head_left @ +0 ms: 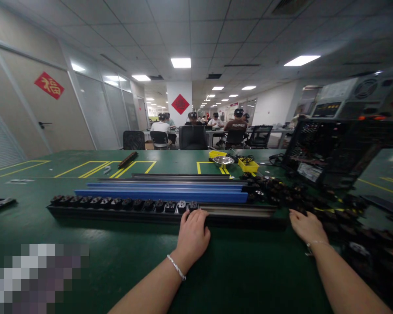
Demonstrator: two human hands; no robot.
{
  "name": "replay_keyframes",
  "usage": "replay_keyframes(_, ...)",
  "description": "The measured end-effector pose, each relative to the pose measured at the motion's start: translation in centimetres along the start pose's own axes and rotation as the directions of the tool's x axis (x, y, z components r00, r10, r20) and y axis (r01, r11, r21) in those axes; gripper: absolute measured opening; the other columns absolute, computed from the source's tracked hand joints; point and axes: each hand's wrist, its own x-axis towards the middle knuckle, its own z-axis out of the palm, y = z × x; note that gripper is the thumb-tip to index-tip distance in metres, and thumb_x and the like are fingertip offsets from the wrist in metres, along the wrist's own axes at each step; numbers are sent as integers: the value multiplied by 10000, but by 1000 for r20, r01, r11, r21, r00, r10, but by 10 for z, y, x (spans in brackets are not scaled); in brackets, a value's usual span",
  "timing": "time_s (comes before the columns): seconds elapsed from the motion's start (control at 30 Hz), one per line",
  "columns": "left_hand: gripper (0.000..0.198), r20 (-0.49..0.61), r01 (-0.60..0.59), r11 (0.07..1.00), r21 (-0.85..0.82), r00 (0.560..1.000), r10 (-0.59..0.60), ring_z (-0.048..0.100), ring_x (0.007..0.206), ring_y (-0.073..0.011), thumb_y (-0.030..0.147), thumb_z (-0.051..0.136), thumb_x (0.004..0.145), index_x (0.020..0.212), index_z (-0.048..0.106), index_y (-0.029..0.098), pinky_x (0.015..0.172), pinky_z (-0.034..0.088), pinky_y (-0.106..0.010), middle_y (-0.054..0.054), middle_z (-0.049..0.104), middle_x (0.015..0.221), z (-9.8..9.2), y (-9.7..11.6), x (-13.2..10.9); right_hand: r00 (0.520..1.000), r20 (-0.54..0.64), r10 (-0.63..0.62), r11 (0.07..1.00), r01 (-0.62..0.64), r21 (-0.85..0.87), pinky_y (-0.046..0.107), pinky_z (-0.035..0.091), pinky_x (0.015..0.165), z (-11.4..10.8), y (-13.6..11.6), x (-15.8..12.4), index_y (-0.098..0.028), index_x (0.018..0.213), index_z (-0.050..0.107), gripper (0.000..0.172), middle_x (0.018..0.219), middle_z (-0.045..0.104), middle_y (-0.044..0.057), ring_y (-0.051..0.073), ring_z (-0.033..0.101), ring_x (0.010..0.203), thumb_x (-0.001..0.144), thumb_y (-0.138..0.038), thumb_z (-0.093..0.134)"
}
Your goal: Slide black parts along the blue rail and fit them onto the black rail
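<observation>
A long black channel rail lies across the green table in front of me. A row of round black socket modules fills its left and middle part, one with a lighter top. My left hand is closed over the rail's near edge at the right end of this row, its fingertips against the last modules. Whether it also grips a module is hidden. Past the rail's right end, my right hand is open, fingers stretched toward a dark heap of loose socket modules. Nothing shows in it.
Blue rails lie parallel behind the black one. Farther back are a metal bowl, a yellow bin and a brown strip. An open computer case stands at the right. People sit at desks beyond.
</observation>
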Motion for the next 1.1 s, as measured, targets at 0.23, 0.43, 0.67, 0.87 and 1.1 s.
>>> replay_keyframes(0.23, 368, -27, -14, 1000, 6, 1000, 14, 484, 1137, -174, 113, 480, 763, 1105, 526, 241, 1069, 231, -422, -14, 608, 1141, 2, -2, -1, 996, -77, -41, 999, 41, 1, 495, 337, 973, 6, 0, 3, -232, 1114, 659, 452, 1333, 434, 143, 363, 351, 1254, 772, -376, 400)
replay_keyframes(0.43, 306, -147, 12, 999, 37, 989, -6, 481, 1115, -196, 118, 493, 749, 1035, 569, 196, 1013, 337, -372, -58, 587, 1137, -1, -1, 1, 978, -205, -42, 999, 48, 21, 451, 311, 1030, -5, -3, -5, -186, 1007, 700, 405, 1240, 522, 142, 315, 407, 1226, 745, -306, 416)
replay_keyframes(0.67, 518, -224, 184, 947, 262, 966, -126, 211, 1352, -297, 280, 461, 823, 1319, 399, 146, 1089, 173, -526, -127, 373, 1415, 7, -6, -1, 874, -430, -227, 957, 281, 66, 404, 360, 1007, -25, -40, -33, -134, 1062, 644, 422, 1145, 605, 126, 246, 505, 1124, 804, -282, 345)
replay_keyframes(0.87, 629, -134, 173, 919, 354, 982, -133, 81, 1385, -313, 416, 426, 851, 1410, 269, 174, 1087, 133, -541, -142, 254, 1480, 16, -10, -4, 769, -389, -508, 829, 559, 23, 377, 376, 991, -19, -97, -67, -137, 1114, 612, 404, 1171, 610, 110, 207, 514, 1126, 852, -280, 339)
replay_keyframes(1.1, 701, -95, 169, 914, 368, 985, -144, 48, 1378, -352, 456, 511, 801, 1414, 273, 211, 1085, 137, -540, -153, 201, 1494, 16, -5, -4, 872, -177, -456, 890, 448, -87, 427, 314, 1006, -13, -121, -93, -193, 1125, 624, 445, 1216, 603, 43, 210, 490, 1167, 890, -284, 258)
